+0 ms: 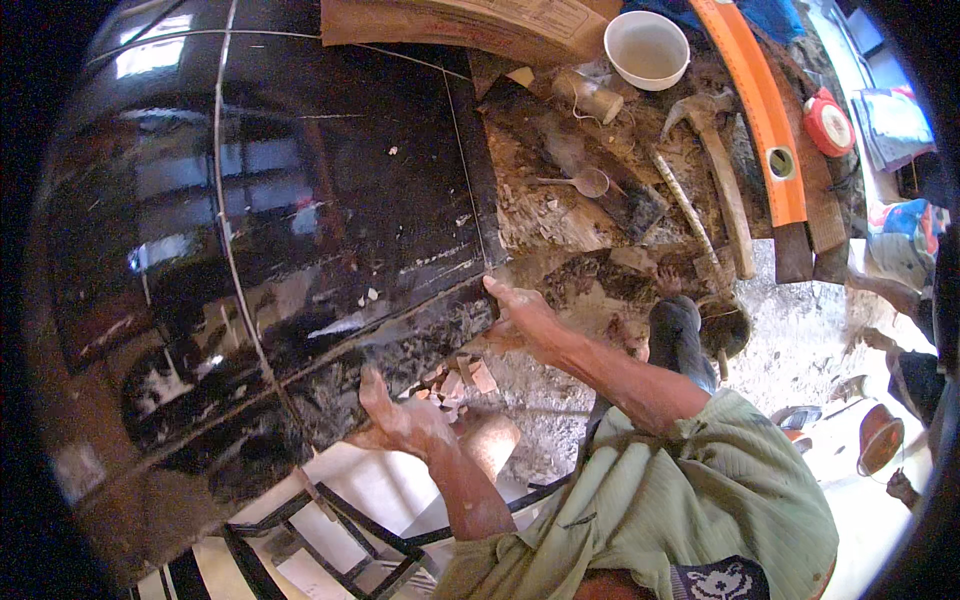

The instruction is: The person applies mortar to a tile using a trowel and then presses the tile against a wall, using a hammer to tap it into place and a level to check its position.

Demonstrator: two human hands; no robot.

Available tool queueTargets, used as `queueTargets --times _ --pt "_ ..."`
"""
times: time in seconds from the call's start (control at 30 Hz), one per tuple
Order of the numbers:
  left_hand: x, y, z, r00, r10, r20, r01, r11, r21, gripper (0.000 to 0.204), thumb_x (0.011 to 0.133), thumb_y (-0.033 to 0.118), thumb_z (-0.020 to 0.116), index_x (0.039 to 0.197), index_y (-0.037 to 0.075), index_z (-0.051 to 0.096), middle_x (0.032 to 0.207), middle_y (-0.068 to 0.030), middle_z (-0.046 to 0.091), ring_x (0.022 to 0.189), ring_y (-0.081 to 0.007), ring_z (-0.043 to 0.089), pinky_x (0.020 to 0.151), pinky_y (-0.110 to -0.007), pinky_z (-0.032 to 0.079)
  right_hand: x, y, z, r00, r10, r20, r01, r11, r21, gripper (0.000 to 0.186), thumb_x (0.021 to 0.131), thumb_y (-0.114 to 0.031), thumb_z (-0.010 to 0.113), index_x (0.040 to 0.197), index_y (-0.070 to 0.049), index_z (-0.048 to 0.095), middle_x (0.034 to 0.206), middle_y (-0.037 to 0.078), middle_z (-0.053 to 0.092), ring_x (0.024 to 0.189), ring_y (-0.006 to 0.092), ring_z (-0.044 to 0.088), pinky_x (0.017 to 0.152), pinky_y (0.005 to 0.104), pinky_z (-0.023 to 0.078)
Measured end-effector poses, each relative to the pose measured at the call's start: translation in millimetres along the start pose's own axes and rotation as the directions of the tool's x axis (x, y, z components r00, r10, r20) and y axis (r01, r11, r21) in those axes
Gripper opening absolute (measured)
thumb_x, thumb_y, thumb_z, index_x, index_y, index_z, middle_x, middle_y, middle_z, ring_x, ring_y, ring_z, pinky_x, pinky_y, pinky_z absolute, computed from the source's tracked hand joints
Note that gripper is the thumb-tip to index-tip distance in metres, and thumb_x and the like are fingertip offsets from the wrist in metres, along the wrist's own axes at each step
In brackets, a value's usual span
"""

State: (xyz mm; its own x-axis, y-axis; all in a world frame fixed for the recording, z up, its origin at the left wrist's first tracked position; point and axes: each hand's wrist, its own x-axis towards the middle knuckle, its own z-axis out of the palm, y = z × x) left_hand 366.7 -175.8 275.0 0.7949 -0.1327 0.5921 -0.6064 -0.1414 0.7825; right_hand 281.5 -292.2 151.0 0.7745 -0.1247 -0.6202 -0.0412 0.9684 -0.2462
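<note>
Black tiled counter (340,190): left hand (408,420), right hand (524,312) at its front edge (400,338); grip, I can't tell. Likely aligning; next needs even pressure.

Low passage is free across the black-tiled counter (335,125) as far as the brown packaging (470,25) on its far side; to the right, a white bowl (647,52), a hammer (724,170) and an orange level (752,95) block a low path.

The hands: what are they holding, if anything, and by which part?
Whether anything's gripped can't be told: the right hand is at the dark strip's right end, the left hand at its lower edge.
</note>
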Motion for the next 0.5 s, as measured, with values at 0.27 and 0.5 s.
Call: queueTargets --times 0.27,0.5 --pt "-16 2 -22 0.998 0.068 0.018 -0.070 0.977 0.201 0.038 0.073 0.007 0.066 0.106 -0.004 0.053 0.106 -0.0156 0.058 0.092 -0.0265 0.057 0.087 -0.045 0.046 -3 1 -11 0.968 -0.151 -0.199 0.087 0.950 -0.299 0.041 0.084 -0.038 0.063 0.103 -0.001 0.057 0.087 0.009 0.059 0.083 0.0175 0.058 0.070 0.0365 0.051" --pt "-19 14 -28 0.998 0.055 0.009 -0.055 0.959 0.278 0.036 0.074 0.010 0.065 0.105 -0.004 0.054 0.106 -0.0161 0.058 0.093 -0.0267 0.057 0.088 -0.044 0.046 9 8 -11 0.777 -0.612 -0.147 0.498 0.741 -0.451 0.023 0.082 -0.018 0.064 0.097 0.000 0.061 0.085 0.012 0.060 0.082 0.0214 0.058 0.074 0.0324 0.046"
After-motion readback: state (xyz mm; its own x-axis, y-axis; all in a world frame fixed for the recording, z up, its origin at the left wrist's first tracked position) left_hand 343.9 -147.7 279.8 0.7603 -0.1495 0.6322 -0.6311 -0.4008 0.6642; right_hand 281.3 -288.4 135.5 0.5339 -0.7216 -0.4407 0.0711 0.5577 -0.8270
